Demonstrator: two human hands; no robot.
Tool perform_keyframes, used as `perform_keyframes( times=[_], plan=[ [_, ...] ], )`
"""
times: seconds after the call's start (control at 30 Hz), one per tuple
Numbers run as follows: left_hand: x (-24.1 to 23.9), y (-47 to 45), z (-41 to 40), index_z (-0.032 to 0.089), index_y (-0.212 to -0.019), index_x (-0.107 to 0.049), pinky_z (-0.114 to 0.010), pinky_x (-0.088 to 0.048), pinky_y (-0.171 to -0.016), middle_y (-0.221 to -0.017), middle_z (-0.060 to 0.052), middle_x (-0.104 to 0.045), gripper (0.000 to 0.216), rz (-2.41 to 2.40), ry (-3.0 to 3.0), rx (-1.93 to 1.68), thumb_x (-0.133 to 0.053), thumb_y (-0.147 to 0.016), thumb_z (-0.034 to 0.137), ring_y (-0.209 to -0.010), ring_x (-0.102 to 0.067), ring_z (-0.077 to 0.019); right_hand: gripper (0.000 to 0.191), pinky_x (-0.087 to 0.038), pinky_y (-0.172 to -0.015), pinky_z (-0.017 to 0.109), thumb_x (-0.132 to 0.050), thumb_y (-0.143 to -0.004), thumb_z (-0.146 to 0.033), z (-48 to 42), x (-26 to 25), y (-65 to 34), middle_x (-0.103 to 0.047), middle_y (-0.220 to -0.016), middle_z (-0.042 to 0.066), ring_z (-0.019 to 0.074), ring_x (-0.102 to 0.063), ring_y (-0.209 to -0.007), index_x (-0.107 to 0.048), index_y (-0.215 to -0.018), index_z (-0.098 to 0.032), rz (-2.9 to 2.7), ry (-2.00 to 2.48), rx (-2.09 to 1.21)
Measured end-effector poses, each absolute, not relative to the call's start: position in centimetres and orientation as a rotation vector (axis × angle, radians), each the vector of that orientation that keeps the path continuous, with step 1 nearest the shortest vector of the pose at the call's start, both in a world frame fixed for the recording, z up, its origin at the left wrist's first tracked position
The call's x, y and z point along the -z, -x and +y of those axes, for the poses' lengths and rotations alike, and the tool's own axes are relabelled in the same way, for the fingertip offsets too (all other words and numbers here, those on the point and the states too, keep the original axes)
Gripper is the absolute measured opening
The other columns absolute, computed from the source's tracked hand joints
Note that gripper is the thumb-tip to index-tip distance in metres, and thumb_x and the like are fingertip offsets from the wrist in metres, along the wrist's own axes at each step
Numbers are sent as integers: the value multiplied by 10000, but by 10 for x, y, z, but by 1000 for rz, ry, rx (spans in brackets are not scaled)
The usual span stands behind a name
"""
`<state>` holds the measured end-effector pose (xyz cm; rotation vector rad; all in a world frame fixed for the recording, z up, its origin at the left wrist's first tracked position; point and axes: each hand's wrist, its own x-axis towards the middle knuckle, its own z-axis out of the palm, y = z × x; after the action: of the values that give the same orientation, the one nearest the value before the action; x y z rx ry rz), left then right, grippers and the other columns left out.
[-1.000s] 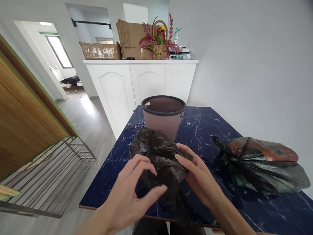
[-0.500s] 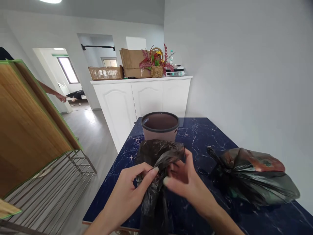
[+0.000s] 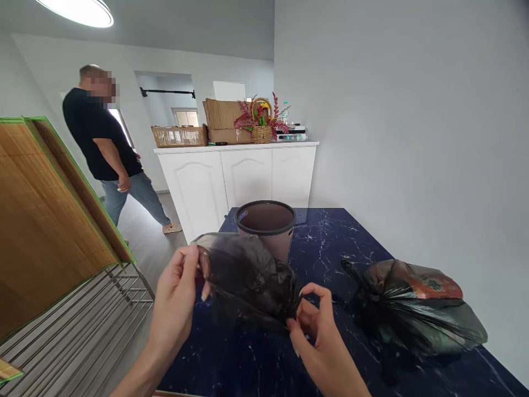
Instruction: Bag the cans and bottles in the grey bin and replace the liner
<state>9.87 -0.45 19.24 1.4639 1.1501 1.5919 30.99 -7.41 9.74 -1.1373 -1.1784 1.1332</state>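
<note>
Both my hands hold a crumpled black plastic bag (image 3: 248, 278) up in front of me, above the near end of the dark blue marble table (image 3: 330, 242). My left hand (image 3: 176, 300) pinches the bag's left edge between thumb and fingers. My right hand (image 3: 316, 325) pinches its lower right corner. The bag is stretched between the two hands. Just behind it stands a pinkish bin with a dark rim (image 3: 266, 226), open and unlined.
A filled, tied black bag (image 3: 413, 306) lies on the table at right. A metal wire rack (image 3: 78, 331) and bamboo-faced panel (image 3: 45, 220) stand at left. Another person (image 3: 107, 149) stands by the doorway. White cabinets (image 3: 243, 171) carry boxes and a flower basket (image 3: 261, 121).
My hands have moved apart and lifted, spreading the black bag wider. The view has tilted up and a person has stepped into sight at the left.
</note>
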Motion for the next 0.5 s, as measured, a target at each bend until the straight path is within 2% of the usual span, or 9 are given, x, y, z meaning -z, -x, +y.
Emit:
perform_keyframes(
  times=[0.07,0.13,0.23,0.3,0.4,0.5],
  plan=[
    [-195,-99,-10,224,-777,-515,-198,-373,-430,-701,48,-493,431,1148,-1445,-1650,-578,-1052,550,-509,-415,-91,283,-302,-582,303,-608,-997,-466,-79,-92,-310,-431,-738,-67,158,-391,-624,-414,-1134,-312,-1296,1216,-1110],
    [-197,-102,-19,230,-786,-511,-191,-371,-423,-645,55,-475,432,1188,-1504,-1638,-548,-1064,558,-494,-412,-95,228,-303,-584,313,-642,-974,-398,-84,-97,-313,-410,-749,-54,163,-391,-629,-456,-1063,-302,-1384,1306,-928],
    [-204,-112,-34,232,-796,-531,-192,-382,-422,-556,63,-448,435,1237,-1677,-1521,-552,-1048,585,-468,-420,-104,199,-408,-650,335,-674,-950,-272,-90,-126,-316,-458,-840,-6,195,-477,-721,-477,-954,-297,-1454,1206,-537],
    [-210,-122,-43,228,-822,-553,-191,-348,-405,-530,73,-422,423,1211,-1726,-1441,-571,-1032,595,-447,-393,-101,109,-497,-772,355,-587,-994,-207,-89,-151,-313,-565,-968,45,219,-582,-853,-532,-1023,-297,-1598,979,-471],
    [-222,-134,-56,227,-850,-559,-180,-306,-405,-526,85,-389,417,1100,-1633,-1371,-559,-1042,598,-436,-341,-88,289,-543,-953,367,-420,-1046,-131,-70,-178,-302,-673,-1192,95,224,-669,-1070,-588,-1240,-265,-1956,749,-626],
    [-229,-132,-69,220,-830,-563,-182,-296,-418,-531,76,-401,435,903,-1544,-1259,-585,-1033,604,-441,-321,-77,323,-572,-966,381,-454,-1009,-105,-37,-181,-292,-743,-1172,103,250,-710,-1080,-647,-1245,-209,-2185,763,-620]
  ],
)
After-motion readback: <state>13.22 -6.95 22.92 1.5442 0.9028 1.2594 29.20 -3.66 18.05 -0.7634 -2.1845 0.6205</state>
